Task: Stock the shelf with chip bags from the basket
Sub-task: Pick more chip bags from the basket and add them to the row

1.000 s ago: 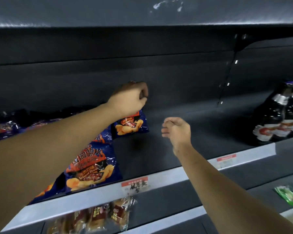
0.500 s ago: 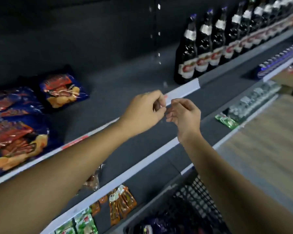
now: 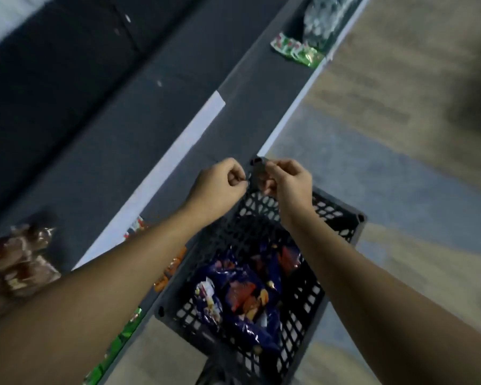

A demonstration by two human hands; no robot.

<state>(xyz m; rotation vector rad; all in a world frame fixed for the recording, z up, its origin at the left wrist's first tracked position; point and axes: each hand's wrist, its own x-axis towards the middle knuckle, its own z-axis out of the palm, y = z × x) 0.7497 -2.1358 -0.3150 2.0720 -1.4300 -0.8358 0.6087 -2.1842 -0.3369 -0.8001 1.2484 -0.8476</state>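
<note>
Bare forearms are extended over the black basket (image 3: 342, 218), left hand (image 3: 220, 184) and right hand (image 3: 289, 184) both curled into empty fists; chip bags (image 3: 245, 295) print is blurred, unreadable.

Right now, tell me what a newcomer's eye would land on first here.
The two hands: left hand and right hand, both loosely curled and close together over the far rim of the basket. Below them, the blue chip bags lie in the basket on the floor. Green packets sit on a shelf at upper right.
</note>
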